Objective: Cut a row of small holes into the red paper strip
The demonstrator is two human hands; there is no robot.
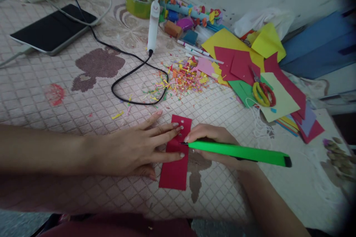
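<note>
A red paper strip (175, 170) lies on the patterned tablecloth in front of me, with a few small pale spots, possibly holes, near its far end. My left hand (139, 144) rests across it, palm down with fingers spread, open and pressing the strip flat. In my right hand (214, 139), closed around its front part, is a green utility knife (239, 150) with a black end. Its dark tip touches the middle of the strip, between the left hand's fingers. Part of the right hand's fingers is hidden behind the knife.
Beyond the strip lie paper scraps (189, 77) and a white glue gun (153, 26) with a looping black cord (112, 87). Scissors (264, 94) rest on coloured paper sheets (280, 100) at right. A tablet (52, 27) is far left; a tape roll (136, 5) stands behind.
</note>
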